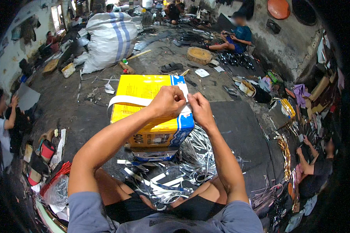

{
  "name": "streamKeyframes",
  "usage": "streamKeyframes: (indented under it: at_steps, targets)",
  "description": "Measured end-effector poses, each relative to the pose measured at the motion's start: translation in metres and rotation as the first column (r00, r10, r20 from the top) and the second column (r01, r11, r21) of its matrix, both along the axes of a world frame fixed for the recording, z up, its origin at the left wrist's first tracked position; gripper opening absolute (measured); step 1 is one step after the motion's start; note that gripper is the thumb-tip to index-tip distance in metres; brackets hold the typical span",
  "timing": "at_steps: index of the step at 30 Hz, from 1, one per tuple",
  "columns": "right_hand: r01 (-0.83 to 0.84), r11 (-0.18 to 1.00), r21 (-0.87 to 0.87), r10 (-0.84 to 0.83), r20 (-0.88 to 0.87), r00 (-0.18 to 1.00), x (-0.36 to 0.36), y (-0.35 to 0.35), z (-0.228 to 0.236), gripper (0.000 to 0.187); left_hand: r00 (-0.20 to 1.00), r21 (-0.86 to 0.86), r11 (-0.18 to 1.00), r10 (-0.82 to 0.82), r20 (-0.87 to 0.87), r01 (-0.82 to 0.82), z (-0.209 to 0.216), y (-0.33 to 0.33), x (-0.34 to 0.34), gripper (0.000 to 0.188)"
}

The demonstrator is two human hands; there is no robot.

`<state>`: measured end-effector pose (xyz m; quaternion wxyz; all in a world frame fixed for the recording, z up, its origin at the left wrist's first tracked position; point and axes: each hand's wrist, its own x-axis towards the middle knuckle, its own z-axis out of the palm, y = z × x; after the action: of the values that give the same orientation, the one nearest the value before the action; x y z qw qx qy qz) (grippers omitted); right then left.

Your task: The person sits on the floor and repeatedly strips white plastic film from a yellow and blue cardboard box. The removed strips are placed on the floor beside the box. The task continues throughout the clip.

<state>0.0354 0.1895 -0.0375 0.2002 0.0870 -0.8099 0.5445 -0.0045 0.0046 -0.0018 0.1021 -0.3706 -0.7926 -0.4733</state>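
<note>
A yellow and blue cardboard box (142, 87) stands on the floor before my knees. Across its top runs a flat white strip (130, 100), whose free end curls over the left edge. My left hand (168, 102) is closed in a pinch on this strip near the box's right side. Close beside it, my right hand (201, 112) has its thumb and bent fingers closed on white strip material at the box's blue right edge. What lies under the fingertips is partly hidden. Silvery strips (198, 151) are heaped by the box, and loose white strips (163, 188) lie between my legs.
A large white woven sack (109, 40) stands beyond the box to the left, and a round wooden block (199, 56) lies at the far right. One person (241, 35) sits near the back wall; others work at both sides. Scraps and a sandal (171, 67) litter the floor.
</note>
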Motion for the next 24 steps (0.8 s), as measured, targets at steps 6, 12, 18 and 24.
streamKeyframes:
  at_steps: [6,12,18,24]
  targets:
    - [-0.035,0.753,-0.657,0.325,0.325,0.888,0.001,0.000,-0.016,0.028,0.998,0.014,0.999,0.043,-0.039,-0.042,-0.011,0.007,0.000,0.012]
    - [0.011,0.366,-0.931,0.530,0.219,0.819,0.006,0.000,-0.020,0.022,1.000,0.054,0.999,0.006,-0.010,-0.005,-0.010,0.014,-0.005,0.012]
    - [0.146,0.967,-0.207,-0.073,0.322,0.944,-0.027,0.008,0.018,0.049,1.000,0.073,0.997,-0.006,0.023,0.004,-0.010,0.011,-0.004,0.011]
    - [0.302,0.910,0.285,-0.318,0.011,0.948,-0.053,0.003,-0.010,0.037,0.999,0.020,0.999,0.039,-0.005,-0.039,-0.010,0.008,-0.006,0.010]
